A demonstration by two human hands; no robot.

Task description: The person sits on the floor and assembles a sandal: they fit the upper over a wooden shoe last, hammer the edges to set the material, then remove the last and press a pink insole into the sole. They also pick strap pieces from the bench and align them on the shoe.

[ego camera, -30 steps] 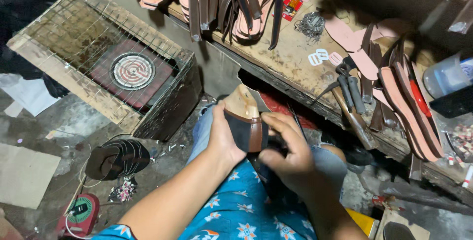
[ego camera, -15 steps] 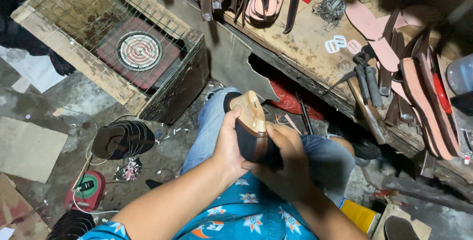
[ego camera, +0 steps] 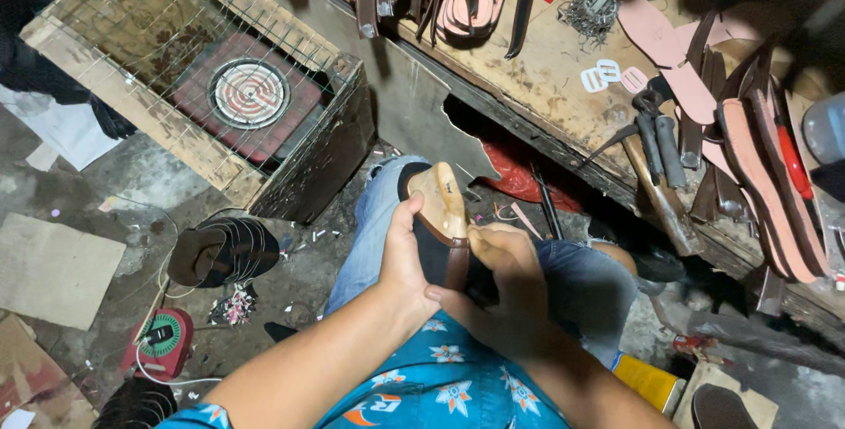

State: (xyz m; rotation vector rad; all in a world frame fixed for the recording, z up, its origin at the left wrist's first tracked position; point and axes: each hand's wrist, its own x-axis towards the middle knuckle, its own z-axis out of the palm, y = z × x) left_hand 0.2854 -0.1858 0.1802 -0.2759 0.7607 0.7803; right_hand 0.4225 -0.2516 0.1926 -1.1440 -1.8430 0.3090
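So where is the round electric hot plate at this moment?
In the head view, the round hot plate sits at upper left inside the wire-covered wooden box, on the floor left of the person's knee and the workbench.

Seen from above, a seated person in jeans and a blue flowered shirt holds a wooden shoe form (ego camera: 442,205) with a dark sandal sole on it over the lap. The left hand (ego camera: 407,257) grips its left side, thumb up along the edge. The right hand (ego camera: 503,281) curls around a brown strap (ego camera: 457,264) on its lower end. A wire-covered wooden box (ego camera: 189,86) containing a round heater stands to the left. A cluttered workbench (ego camera: 546,68) with pink soles, straps and pliers runs across the top right.
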